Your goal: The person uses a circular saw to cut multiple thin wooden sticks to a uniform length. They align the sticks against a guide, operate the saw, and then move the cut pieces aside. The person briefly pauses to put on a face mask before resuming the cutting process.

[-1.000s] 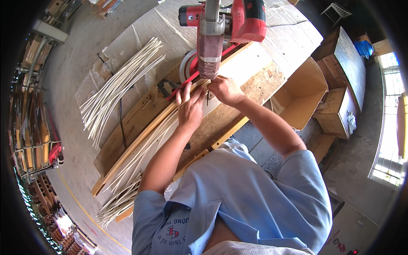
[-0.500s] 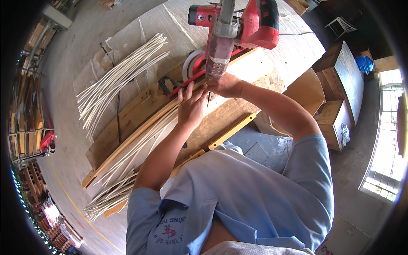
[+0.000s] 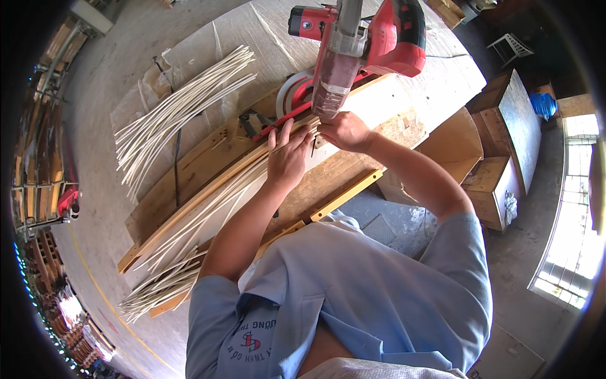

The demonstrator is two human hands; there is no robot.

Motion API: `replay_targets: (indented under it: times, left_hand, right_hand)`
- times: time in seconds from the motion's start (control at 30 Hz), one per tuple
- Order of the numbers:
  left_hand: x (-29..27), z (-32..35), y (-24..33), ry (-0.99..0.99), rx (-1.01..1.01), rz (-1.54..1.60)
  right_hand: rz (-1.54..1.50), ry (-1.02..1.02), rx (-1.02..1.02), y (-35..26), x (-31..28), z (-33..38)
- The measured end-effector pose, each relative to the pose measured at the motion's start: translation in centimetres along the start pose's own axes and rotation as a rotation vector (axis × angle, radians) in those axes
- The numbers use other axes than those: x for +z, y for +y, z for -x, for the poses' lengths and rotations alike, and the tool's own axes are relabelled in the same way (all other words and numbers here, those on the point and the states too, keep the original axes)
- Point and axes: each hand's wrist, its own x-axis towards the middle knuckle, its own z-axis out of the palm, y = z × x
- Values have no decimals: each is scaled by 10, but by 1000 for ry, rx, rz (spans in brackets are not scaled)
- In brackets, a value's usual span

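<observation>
A red mitre saw (image 3: pixel 360 38) with a round blade (image 3: pixel 295 95) stands at the top of a wooden workbench (image 3: pixel 328 177). A bundle of long pale rods (image 3: pixel 208 208) lies along the bench and runs under the blade. My left hand (image 3: pixel 287 158) lies flat on the rods with its fingers spread, just left of the blade. My right hand (image 3: pixel 344 131) is closed around the rod ends directly under the saw head.
A loose pile of pale rods (image 3: pixel 170 120) lies on the sheet-covered table at the upper left. More rod ends (image 3: pixel 158 287) hang off the bench's lower left. Open cardboard boxes (image 3: pixel 461 151) and wooden crates (image 3: pixel 505 114) stand at the right. A concrete floor surrounds the bench.
The view has shifted a little, with the saw now nearer the top edge. Both hands stay on the rods under the blade.
</observation>
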Motion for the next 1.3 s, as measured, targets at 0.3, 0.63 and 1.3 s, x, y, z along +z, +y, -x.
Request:
replay_targets:
  times: [0.3, 0.63, 1.3]
  left_hand:
    - [-6, -4, 4, -34, 2, 68]
    - [-7, -3, 5, -42, 15, 42]
    - [-5, -5, 4, 17, 13, 95]
  right_hand:
    - [-106, 147, 766, -48, 31, 22]
    - [-39, 315, 724, -58, 44, 21]
    - [283, 202, 103, -62, 31, 14]
